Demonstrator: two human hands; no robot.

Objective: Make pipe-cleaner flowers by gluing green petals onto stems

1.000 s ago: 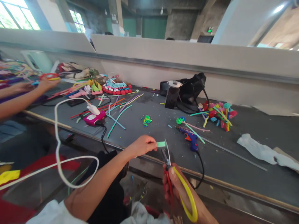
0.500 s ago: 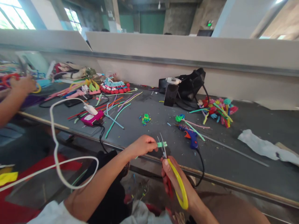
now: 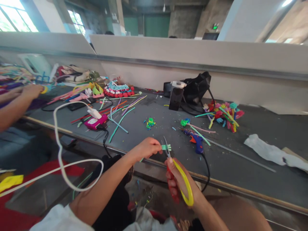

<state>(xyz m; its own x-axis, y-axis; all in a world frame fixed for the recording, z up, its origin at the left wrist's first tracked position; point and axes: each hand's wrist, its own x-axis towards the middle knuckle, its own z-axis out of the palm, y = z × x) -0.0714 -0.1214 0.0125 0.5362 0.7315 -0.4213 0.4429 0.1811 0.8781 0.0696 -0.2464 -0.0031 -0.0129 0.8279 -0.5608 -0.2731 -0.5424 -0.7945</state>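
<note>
Above the table's front edge, my left hand (image 3: 152,147) pinches a bundle of light green pipe cleaners (image 3: 164,147), whose short ends stick out to the right. My right hand (image 3: 175,175) is closed round the handles of a pair of scissors (image 3: 184,179), one yellow and one red. The scissor blades point up and lie across the green ends, just right of my left fingertips. A small pile of cut green, blue and yellow pieces (image 3: 150,123) lies beyond my hands. Right of it are a green and blue pipe-cleaner flower (image 3: 185,122) and a blue glue gun (image 3: 197,142).
Loose pipe cleaners (image 3: 121,125) and a magenta power adapter (image 3: 96,122) with a white cable lie left. Behind stand a dark bottle (image 3: 176,96) and a black bag (image 3: 198,86). Colourful flowers (image 3: 228,115) and a white cloth (image 3: 264,149) lie right. A co-worker's hands (image 3: 31,91) show far left.
The scissor blades have drawn closer together across the green pipe cleaners. My hands stay nearly in place. The co-worker's hands at far left have moved slightly.
</note>
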